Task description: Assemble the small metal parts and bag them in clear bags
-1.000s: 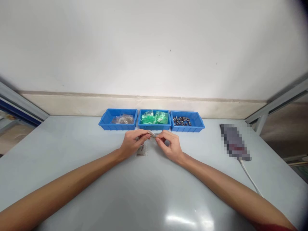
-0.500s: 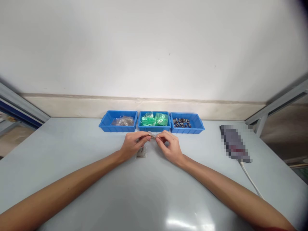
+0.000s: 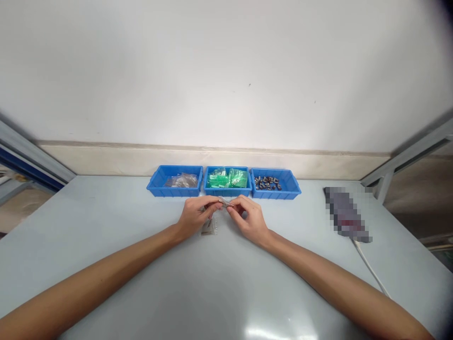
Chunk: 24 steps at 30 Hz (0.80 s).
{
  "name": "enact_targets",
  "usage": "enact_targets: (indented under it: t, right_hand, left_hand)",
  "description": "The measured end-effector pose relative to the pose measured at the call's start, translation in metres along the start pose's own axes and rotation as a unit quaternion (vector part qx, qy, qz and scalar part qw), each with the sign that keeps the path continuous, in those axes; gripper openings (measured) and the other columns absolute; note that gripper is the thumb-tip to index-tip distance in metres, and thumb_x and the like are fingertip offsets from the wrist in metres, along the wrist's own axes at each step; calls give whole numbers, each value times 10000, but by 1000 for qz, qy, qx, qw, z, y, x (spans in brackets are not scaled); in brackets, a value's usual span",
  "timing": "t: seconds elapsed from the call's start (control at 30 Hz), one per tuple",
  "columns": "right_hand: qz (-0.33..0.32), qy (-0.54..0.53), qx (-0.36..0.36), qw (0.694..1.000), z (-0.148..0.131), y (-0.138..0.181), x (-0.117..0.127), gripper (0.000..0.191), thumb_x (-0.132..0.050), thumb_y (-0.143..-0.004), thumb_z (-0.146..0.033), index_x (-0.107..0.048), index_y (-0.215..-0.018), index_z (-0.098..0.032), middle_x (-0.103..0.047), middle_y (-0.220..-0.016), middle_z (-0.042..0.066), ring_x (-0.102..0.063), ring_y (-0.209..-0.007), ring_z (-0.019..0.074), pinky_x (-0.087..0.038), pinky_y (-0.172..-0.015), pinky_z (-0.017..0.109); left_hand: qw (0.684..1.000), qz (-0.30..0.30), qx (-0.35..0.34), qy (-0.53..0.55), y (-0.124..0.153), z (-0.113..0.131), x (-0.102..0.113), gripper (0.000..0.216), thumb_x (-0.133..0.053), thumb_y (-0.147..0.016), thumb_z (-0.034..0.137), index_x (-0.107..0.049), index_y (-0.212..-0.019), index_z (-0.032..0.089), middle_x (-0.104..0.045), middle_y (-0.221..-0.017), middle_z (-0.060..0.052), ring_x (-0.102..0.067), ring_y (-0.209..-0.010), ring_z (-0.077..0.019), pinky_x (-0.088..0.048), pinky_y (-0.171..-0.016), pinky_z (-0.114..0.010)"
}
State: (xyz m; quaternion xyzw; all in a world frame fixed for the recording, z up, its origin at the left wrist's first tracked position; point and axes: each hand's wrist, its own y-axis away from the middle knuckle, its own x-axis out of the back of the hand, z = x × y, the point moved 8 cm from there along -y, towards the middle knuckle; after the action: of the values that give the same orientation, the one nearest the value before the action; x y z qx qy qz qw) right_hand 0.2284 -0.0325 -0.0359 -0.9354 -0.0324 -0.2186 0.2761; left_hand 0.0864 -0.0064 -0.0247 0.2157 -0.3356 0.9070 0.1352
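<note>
My left hand and my right hand meet at their fingertips over the table's middle. Both pinch a small clear plastic bag, which looks greyish and is partly hidden by my fingers. A second small clear bag lies flat on the table, just under my left hand and partly covered by it. Behind my hands, close to the fingertips, stand several blue plastic bins.
The left bin holds clear bags of small metal parts. The middle bin holds green bags. The right bin holds dark metal fittings. A pixelated flat object with a white cable lies right on the pale table, against a wall.
The whole scene sits slightly lower in the view, as my head has tilted up a little. My hands stay together on the small bag, with only slight finger movement.
</note>
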Motion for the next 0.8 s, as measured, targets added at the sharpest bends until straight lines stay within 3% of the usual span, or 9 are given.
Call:
enact_targets:
  t: [0.27,0.5,0.8]
  right_hand:
    - [16,15,-4,1000,3,2,2,111,-508,-925,-247,-592,-876,-193,-553,-753,15,-505,-676,138,-397,-617,254]
    - [-3,4,5,1000,-2,0,0,80,-525,-904,-222,-597,-888,-189,-544,-740,11,-483,-652,134,-399,-598,252]
    - [1,14,6,1000,1,2,0,121,-481,-932,-240,-574,-867,-198,-548,-756,18,-491,-679,147,-394,-623,265]
  left_hand:
    - [1000,-20,2,-10,-1,-4,-2,200,-580,-898,313,-687,-817,165,-586,-558,27,-508,-520,-90,-395,-533,-204]
    - [1000,3,-5,-4,0,-4,0,216,-576,-900,336,-692,-822,171,-567,-530,31,-483,-497,-90,-378,-525,-206]
    - [999,-38,9,-4,0,-6,-5,234,-559,-909,319,-653,-764,161,-552,-563,26,-478,-537,-94,-370,-540,-208]
